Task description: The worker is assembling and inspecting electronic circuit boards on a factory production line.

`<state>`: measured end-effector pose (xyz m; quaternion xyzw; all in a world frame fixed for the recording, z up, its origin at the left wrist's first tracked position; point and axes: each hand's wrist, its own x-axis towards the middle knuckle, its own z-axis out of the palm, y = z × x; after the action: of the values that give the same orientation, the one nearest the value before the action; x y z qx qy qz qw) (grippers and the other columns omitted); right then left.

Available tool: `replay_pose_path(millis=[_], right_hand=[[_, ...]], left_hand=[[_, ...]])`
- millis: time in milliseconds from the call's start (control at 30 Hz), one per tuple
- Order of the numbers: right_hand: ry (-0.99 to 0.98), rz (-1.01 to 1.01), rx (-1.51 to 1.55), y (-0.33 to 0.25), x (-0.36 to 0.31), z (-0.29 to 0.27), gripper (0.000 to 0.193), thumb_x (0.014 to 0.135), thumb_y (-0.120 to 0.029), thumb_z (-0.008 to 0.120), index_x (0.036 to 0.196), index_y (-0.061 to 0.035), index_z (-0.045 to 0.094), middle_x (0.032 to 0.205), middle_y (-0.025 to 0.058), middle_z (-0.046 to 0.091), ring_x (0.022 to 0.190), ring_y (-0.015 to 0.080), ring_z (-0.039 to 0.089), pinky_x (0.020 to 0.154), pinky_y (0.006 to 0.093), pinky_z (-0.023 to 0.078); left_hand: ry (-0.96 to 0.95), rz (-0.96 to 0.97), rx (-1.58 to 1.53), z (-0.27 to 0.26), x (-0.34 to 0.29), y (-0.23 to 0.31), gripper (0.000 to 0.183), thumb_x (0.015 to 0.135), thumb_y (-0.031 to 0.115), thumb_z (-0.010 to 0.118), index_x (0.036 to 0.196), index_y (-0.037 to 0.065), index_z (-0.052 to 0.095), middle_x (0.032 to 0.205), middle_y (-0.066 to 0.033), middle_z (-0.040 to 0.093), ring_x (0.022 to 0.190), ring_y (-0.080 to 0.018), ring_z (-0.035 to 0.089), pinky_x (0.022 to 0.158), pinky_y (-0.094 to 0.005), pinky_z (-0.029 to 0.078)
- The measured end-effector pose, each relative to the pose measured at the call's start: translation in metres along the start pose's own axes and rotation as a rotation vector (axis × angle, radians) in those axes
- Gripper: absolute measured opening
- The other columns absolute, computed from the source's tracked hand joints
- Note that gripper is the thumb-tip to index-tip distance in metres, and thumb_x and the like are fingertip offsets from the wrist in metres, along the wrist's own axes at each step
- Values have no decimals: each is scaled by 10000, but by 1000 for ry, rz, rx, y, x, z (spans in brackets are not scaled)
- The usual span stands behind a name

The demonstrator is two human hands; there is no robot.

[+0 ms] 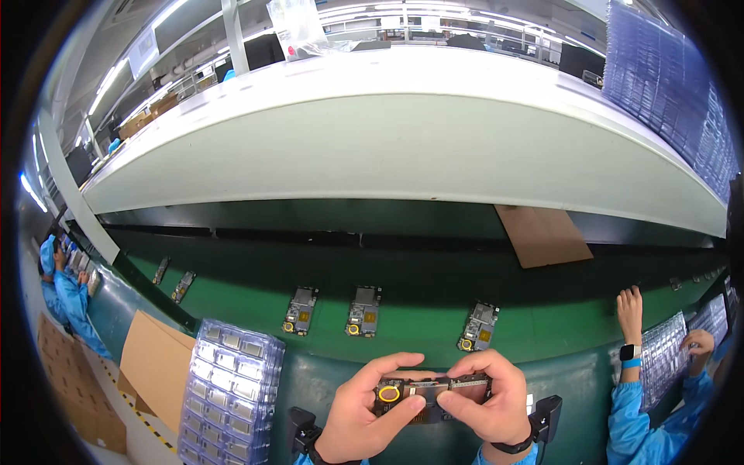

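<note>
Between my two hands, near the front edge of the bench, is a dark circuit board (425, 392) with a yellow ring at its left end. My left hand (370, 403) grips its left part, thumb on the face and fingers behind. My right hand (490, 399) holds the right part the same way, thumb pressed near the middle by a dark strip. Beyond my hands, a circuit board (478, 325) with a yellow ring lies on the green belt (418, 310). Two similar boards, a middle one (363, 311) and a left one (301, 311), lie farther left.
A stack of clear plastic trays (232, 395) with parts stands left, beside a cardboard sheet (159, 360). A white shelf (403, 147) spans above the belt, with brown cardboard (542, 236) under it. At right, a co-worker's hand (630, 314) reaches over the belt near more trays (663, 356).
</note>
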<state>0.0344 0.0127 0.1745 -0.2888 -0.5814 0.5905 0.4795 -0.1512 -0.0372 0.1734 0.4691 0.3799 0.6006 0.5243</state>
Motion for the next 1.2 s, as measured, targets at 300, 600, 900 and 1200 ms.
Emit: replay_pose_path(millis=[300, 600, 900, 1200], right_hand=[[173, -383, -609, 4, 8, 10, 274, 788, 5, 806, 1042, -11, 706, 1158, 129, 657, 1061, 222, 612, 834, 343, 526], [-320, -660, -178, 12, 4, 41, 122, 829, -54, 755, 949, -33, 749, 1015, 96, 716, 876, 253, 681, 740, 349, 545], [-323, -768, -111, 26, -11, 53, 111, 885, -180, 692, 916, -83, 648, 942, 33, 620, 851, 219, 611, 710, 348, 499], [-479, -700, -178, 12, -19, 42, 172, 816, -243, 658, 863, -93, 590, 875, 22, 548, 840, 203, 572, 730, 345, 490]], left_hand=[[387, 157, 187, -38, 23, -13, 400, 979, -4, 579, 1365, -5, 474, 1144, -157, 682, 1034, -179, 665, 949, -307, 514], [359, -72, -167, -91, 54, -70, 619, 938, -84, 571, 1501, 53, 352, 1328, -210, 596, 1211, -268, 615, 1007, -394, 527], [132, -119, -68, -30, 93, -164, 873, 903, -128, 504, 1638, 120, 104, 1390, -166, 523, 1248, -248, 589, 1005, -379, 530], [168, 372, 1068, -23, 121, -189, 780, 903, -28, 634, 1592, 22, 273, 1543, -231, 395, 1422, -408, 395, 1185, -452, 343]])
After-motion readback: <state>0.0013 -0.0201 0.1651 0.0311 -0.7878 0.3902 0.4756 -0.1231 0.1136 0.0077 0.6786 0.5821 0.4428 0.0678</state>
